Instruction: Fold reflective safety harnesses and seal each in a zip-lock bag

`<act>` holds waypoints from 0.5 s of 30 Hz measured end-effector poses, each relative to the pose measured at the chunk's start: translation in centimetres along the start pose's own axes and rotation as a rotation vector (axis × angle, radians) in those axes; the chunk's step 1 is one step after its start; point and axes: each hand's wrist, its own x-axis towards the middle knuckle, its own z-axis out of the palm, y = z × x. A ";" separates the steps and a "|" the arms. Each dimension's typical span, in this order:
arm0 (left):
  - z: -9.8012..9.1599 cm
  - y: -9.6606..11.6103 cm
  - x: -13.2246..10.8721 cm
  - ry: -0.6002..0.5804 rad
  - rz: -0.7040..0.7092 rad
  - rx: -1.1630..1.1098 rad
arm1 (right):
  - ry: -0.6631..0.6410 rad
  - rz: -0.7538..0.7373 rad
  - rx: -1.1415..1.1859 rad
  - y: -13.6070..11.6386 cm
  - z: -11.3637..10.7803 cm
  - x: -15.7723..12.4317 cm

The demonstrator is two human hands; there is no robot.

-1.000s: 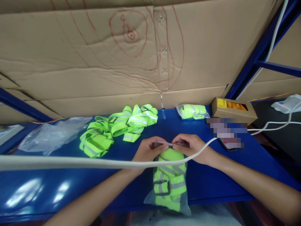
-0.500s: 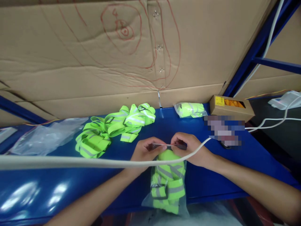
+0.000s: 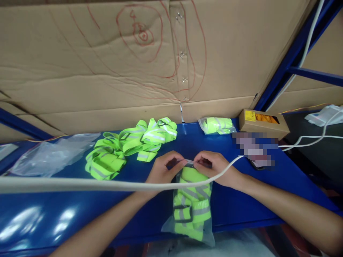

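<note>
A clear plastic bag [image 3: 207, 235] holds a folded neon-yellow reflective strap [image 3: 200, 210] with grey stripes and a dark buckle. My left hand [image 3: 166, 167] pinches the bag's top edge between thumb and forefinger. Close beside it, my right hand [image 3: 214, 166] pinches the same edge, its other fingers curled. Below both hands the bag hangs down over the front part of the blue table [image 3: 128, 207]. A white cable [image 3: 107, 185] crosses in front of my wrists and hides part of the bag.
Loose neon straps [image 3: 107, 157] lie in a heap at left, beside flat clear bags [image 3: 53, 157]. Near the cardboard wall [image 3: 227, 53] sits another bagged strap [image 3: 218, 125]. A cardboard box [image 3: 262, 125] and a blurred-out item [image 3: 254, 150] are at right.
My left hand has shifted slightly up and left along the bag's top edge, showing more of that edge between the hands. The right hand has hardly moved.
</note>
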 end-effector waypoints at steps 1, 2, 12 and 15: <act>0.0 0.2 -0.1 -0.011 0.028 0.022 | -0.020 0.013 0.026 0.1 0.0 0.0; 0.0 0.3 -0.3 -0.027 0.056 0.047 | -0.039 0.024 0.054 0.1 0.1 0.0; 0.3 0.2 -1.0 -0.191 0.044 0.071 | -0.088 -0.159 0.011 -0.1 0.3 -0.4; 0.1 0.3 -1.0 -0.204 0.043 0.056 | -0.064 -0.192 0.007 -0.2 0.4 -0.5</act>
